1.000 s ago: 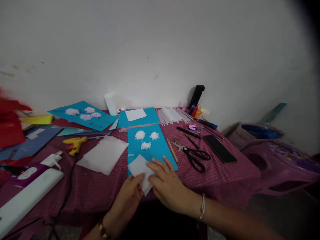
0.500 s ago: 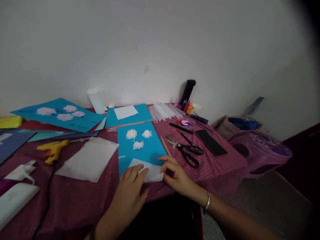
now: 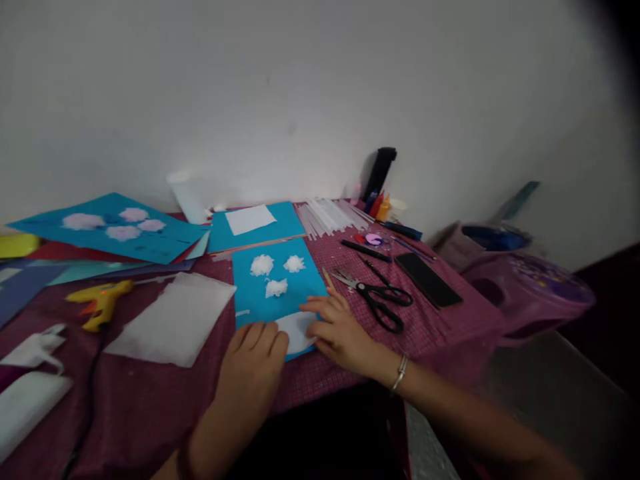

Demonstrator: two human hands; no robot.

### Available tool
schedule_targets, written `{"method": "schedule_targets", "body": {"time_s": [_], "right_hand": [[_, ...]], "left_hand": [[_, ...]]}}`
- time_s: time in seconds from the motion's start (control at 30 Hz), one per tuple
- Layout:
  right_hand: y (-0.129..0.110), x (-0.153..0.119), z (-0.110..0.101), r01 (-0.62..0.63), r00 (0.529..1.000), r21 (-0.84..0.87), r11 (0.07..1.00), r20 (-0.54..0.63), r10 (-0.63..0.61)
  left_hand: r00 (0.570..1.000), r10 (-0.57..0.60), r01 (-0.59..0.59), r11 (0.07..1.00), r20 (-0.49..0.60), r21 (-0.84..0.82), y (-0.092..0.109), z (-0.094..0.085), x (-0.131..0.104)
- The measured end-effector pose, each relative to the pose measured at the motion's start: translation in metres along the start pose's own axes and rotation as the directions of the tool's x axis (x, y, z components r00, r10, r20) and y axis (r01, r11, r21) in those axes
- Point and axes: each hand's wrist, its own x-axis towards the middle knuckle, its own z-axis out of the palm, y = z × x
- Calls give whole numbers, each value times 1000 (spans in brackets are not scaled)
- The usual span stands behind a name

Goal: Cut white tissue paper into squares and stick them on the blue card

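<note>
Resting the right hand (image 3: 340,333), loosely spread, on thin white paper (image 3: 296,329) at the near end of the blue card (image 3: 255,299), by the front edge of the table (image 3: 310,383); curling the left hand (image 3: 253,370) over the left end, cannot tell whether pinching.

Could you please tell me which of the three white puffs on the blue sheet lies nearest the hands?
The front puff; the back left puff and back right puff sit side by side farther away.
</note>
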Motion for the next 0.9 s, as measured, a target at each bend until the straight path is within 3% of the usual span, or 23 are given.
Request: {"method": "schedule_targets", "body": {"time_s": [0.13, 0.23, 0.53, 0.7, 0.9], "right_hand": [[3, -10, 2, -30, 997, 6, 1000, 71, 30], [4, -15, 3, -73, 995, 77, 994, 74, 67], [4, -24, 1, -252, 967, 299, 920, 32, 255], [4, -36, -10, -280, 959, 347, 895, 69, 274], [2, -43, -21, -227, 973, 362, 904, 125, 194]], "left_hand": [[998, 41, -40, 999, 44, -9, -12, 18, -29], [993, -4, 13, 997, 116, -73, -21, 28, -37], [969, -58, 165, 875, 239, -456, -24, 20, -25], [960, -61, 188, 863, 272, -470, -28, 21, -20], [934, 6, 163, 881, 356, -445, -30, 19, -15]]}}
